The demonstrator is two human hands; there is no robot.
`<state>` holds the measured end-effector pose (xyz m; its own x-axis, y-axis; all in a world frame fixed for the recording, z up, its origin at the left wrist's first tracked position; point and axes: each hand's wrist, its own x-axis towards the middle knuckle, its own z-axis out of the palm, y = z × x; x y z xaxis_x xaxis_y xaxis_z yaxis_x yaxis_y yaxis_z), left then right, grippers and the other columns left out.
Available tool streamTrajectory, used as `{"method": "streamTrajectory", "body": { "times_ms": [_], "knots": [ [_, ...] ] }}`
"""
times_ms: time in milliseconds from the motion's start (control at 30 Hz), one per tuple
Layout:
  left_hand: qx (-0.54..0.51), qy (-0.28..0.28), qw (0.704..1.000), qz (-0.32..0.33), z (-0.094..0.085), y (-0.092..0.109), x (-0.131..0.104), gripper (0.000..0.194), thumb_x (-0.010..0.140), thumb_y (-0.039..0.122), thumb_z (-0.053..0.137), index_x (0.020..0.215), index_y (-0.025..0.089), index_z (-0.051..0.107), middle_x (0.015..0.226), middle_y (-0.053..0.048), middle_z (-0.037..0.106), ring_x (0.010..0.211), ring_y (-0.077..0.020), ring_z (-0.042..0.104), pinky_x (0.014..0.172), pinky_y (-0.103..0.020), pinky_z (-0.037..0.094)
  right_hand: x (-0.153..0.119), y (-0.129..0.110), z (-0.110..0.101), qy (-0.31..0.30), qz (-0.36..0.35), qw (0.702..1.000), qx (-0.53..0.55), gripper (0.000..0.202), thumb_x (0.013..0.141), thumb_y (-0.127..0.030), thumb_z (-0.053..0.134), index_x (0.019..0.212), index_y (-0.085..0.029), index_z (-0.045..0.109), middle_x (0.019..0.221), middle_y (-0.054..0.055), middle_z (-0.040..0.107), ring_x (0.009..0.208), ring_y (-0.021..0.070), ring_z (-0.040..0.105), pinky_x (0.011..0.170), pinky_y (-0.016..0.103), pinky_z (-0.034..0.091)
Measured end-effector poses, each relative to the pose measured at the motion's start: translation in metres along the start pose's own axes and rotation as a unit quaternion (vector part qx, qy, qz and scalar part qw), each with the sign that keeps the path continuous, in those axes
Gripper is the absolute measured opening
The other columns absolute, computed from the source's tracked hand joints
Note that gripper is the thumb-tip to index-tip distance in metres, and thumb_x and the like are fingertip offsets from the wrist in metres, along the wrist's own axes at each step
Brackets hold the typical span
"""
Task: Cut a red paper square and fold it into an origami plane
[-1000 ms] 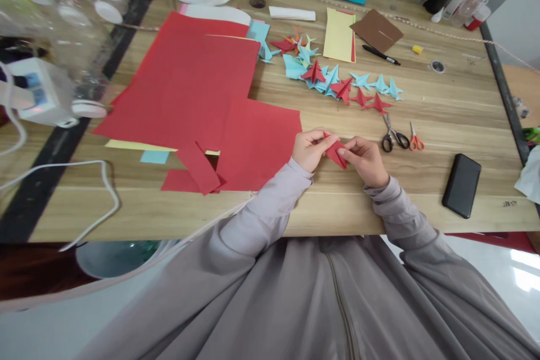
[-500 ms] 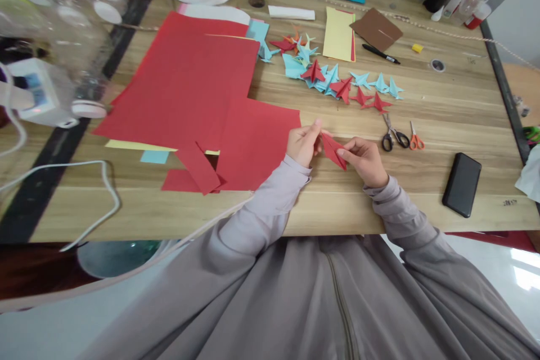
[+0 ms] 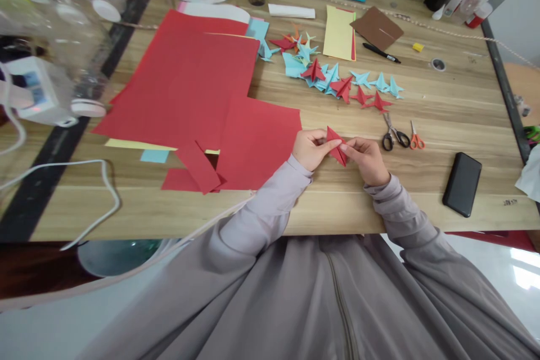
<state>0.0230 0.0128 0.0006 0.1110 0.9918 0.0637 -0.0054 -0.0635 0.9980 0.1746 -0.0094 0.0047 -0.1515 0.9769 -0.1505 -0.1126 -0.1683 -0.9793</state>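
A small red folded paper [image 3: 336,153], narrow and diamond-shaped, is held between both hands above the front of the table. My left hand [image 3: 311,149] pinches it from the left, thumb on top near its middle. From the right, my right hand [image 3: 368,160] grips the same paper, its thumb tip close to the left thumb; the fingers beneath are partly hidden. Beyond the hands lie several folded paper cranes, among them a red crane [image 3: 378,102] and a light blue crane [image 3: 395,88]. Large red paper sheets [image 3: 189,84] spread out to the left.
Black-handled scissors [image 3: 394,134] and small orange scissors [image 3: 416,138] lie right of my hands, with a black phone [image 3: 462,184] farther right. Red paper strips [image 3: 198,169] rest at the front left. A black pen [image 3: 381,53], yellow paper [image 3: 338,34] and brown paper [image 3: 377,28] are farther back.
My left hand has moved right and slightly down, its thumb shifting from the paper's upper end to its middle. The paper has turned a little; my right hand stays nearly in place.
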Motion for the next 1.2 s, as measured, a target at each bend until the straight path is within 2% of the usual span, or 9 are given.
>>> {"method": "streamTrajectory", "body": {
  "times_ms": [133, 267, 400, 500, 633, 800, 1000, 1200],
  "knots": [
    [0.017, 0.006, 0.999, 0.039, 0.002, 0.004, -0.002, 0.022, 0.066, 0.031, 0.074, 0.052, 0.017, 0.064, 0.052, 0.001, 0.057, 0.05, -0.0101, 0.046, 0.05, -0.025, 0.037, -0.002, -0.002, 0.002, -0.063, 0.049, 0.997, -0.009, 0.037, 0.066, -0.05, 0.075, 0.068, -0.014, 0.067, 0.059, 0.002, 0.069, 0.051, 0.0117, 0.063, 0.049, 0.023, 0.051],
    [0.022, 0.012, 0.998, 0.062, 0.003, 0.006, -0.002, 0.024, 0.065, 0.027, 0.074, 0.047, 0.018, 0.061, 0.052, 0.001, 0.055, 0.051, -0.0102, 0.045, 0.051, -0.025, 0.036, -0.003, -0.003, 0.003, -0.064, 0.086, 0.994, -0.007, 0.042, 0.058, -0.052, 0.078, 0.067, -0.013, 0.066, 0.06, 0.004, 0.07, 0.049, 0.0122, 0.065, 0.046, 0.022, 0.051],
    [-0.002, -0.001, 0.999, 0.035, 0.002, 0.003, 0.0, 0.02, 0.064, 0.028, 0.075, 0.053, 0.017, 0.064, 0.053, 0.001, 0.056, 0.05, -0.0095, 0.044, 0.05, -0.025, 0.034, -0.003, -0.002, 0.004, -0.056, 0.105, 0.993, 0.019, 0.044, 0.056, -0.053, 0.079, 0.066, -0.012, 0.065, 0.06, 0.004, 0.07, 0.048, 0.013, 0.066, 0.045, 0.021, 0.053],
    [-0.02, -0.018, 0.999, 0.027, 0.001, 0.0, 0.001, 0.018, 0.061, 0.03, 0.077, 0.056, 0.016, 0.067, 0.055, 0.001, 0.058, 0.051, -0.0094, 0.045, 0.05, -0.025, 0.034, -0.003, -0.002, 0.004, -0.05, 0.115, 0.991, 0.035, 0.041, 0.056, -0.047, 0.081, 0.068, -0.012, 0.065, 0.059, 0.003, 0.07, 0.049, 0.0132, 0.066, 0.046, 0.022, 0.054],
    [-0.015, 0.013, 0.999, 0.036, 0.001, -0.003, 0.002, 0.023, 0.059, 0.033, 0.079, 0.055, 0.015, 0.066, 0.053, 0.001, 0.057, 0.051, -0.0088, 0.044, 0.049, -0.024, 0.034, -0.004, -0.006, 0.003, -0.075, 0.139, 0.986, 0.053, 0.038, 0.053, -0.038, 0.085, 0.073, -0.011, 0.067, 0.064, 0.004, 0.072, 0.054, 0.0133, 0.068, 0.051, 0.022, 0.056],
    [0.003, 0.026, 0.998, 0.057, -0.001, -0.005, 0.005, 0.023, 0.06, 0.031, 0.079, 0.052, 0.014, 0.064, 0.051, 0.002, 0.054, 0.051, -0.0085, 0.043, 0.049, -0.024, 0.032, -0.005, -0.007, 0.003, -0.082, 0.17, 0.98, 0.059, 0.036, 0.059, -0.041, 0.082, 0.071, -0.012, 0.065, 0.066, 0.005, 0.073, 0.055, 0.0135, 0.069, 0.051, 0.022, 0.057],
    [0.018, 0.032, 0.997, 0.074, -0.001, -0.006, 0.004, 0.02, 0.06, 0.027, 0.078, 0.054, 0.015, 0.065, 0.054, 0.002, 0.056, 0.052, -0.0087, 0.044, 0.05, -0.024, 0.034, -0.003, -0.002, 0.001, -0.097, 0.179, 0.978, 0.052, 0.037, 0.057, -0.039, 0.083, 0.072, -0.012, 0.063, 0.066, 0.005, 0.073, 0.056, 0.0139, 0.069, 0.051, 0.022, 0.057],
    [0.018, 0.045, 0.996, 0.072, -0.001, -0.008, 0.004, 0.021, 0.061, 0.03, 0.078, 0.055, 0.015, 0.064, 0.055, 0.001, 0.057, 0.054, -0.01, 0.047, 0.052, -0.025, 0.037, -0.003, -0.003, -0.002, -0.127, 0.182, 0.972, 0.074, 0.033, 0.06, -0.033, 0.083, 0.076, -0.012, 0.064, 0.07, 0.005, 0.074, 0.059, 0.0133, 0.07, 0.057, 0.023, 0.059]
  ]
}}
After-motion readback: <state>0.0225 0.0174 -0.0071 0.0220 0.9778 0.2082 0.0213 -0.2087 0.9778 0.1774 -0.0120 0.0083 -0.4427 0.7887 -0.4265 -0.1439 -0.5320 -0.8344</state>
